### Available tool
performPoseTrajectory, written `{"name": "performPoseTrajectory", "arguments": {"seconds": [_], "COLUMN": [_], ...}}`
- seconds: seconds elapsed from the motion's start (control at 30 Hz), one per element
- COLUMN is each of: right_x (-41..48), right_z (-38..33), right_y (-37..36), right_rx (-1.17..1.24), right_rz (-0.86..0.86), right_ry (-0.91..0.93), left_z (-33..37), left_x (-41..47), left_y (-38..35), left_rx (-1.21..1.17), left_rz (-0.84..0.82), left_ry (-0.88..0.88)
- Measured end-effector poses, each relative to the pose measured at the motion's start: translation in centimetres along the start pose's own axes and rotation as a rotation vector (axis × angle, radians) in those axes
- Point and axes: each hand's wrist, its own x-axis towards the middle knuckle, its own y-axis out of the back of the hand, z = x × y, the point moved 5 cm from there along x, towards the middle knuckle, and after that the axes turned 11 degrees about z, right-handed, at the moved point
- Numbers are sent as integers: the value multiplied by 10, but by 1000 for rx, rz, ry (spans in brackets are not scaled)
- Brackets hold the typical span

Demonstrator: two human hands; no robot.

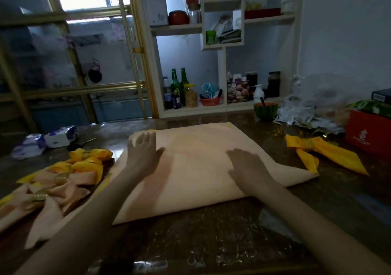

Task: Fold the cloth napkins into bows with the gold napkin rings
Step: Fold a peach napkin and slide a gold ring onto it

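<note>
A peach cloth napkin (198, 169) lies spread flat on the dark table (211, 238) in front of me. My left hand (143, 152) presses flat on its far left part, fingers straight. My right hand (247, 164) lies flat on its right half, fingers spread. At the left sits a pile of finished bows (61, 181), yellow and peach, each cinched by a gold napkin ring (61, 177). One yellow bow (317, 149) with a ring lies at the right.
A red box (368, 135) and crumpled plastic wrap (313, 107) crowd the right back corner. A watermelon-patterned bowl (265, 110) stands behind the napkin. Tissue packs (44, 141) lie at the far left. Shelves with bottles (179, 88) line the wall.
</note>
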Motion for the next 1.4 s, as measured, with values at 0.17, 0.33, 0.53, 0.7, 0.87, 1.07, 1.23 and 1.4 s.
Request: {"name": "performPoseTrajectory", "arguments": {"seconds": [0.17, 0.33, 0.53, 0.7, 0.87, 1.07, 1.23, 1.4], "right_x": [-9, -1, 32, 64, 85, 97, 105, 91], "right_z": [-18, -12, -33, -66, -86, -80, -87, -89], "right_y": [-49, -63, -56, -63, -103, -115, -110, -114], "right_rx": [130, 128, -146, -26, 102, 74, 54, 98], "right_rz": [-362, -416, -335, -110, -370, -413, -416, -311], "right_ry": [114, 85, 64, 183, 243, 214, 188, 178], "left_z": [6, 4, -10, -13, -38, -79, -88, -94], "left_x": [-43, -48, -34, -33, -20, -14, -12, -14], "left_y": [-46, -60, -67, -72, -66, -67, -67, -64], "left_rx": [-124, -110, -96, -164, -218, -50, -19, -160], "left_rz": [-448, -436, -400, -385, -360, -307, -262, -271], "left_ry": [-5, -44, -2, 13, 163, 275, 342, 419]}}
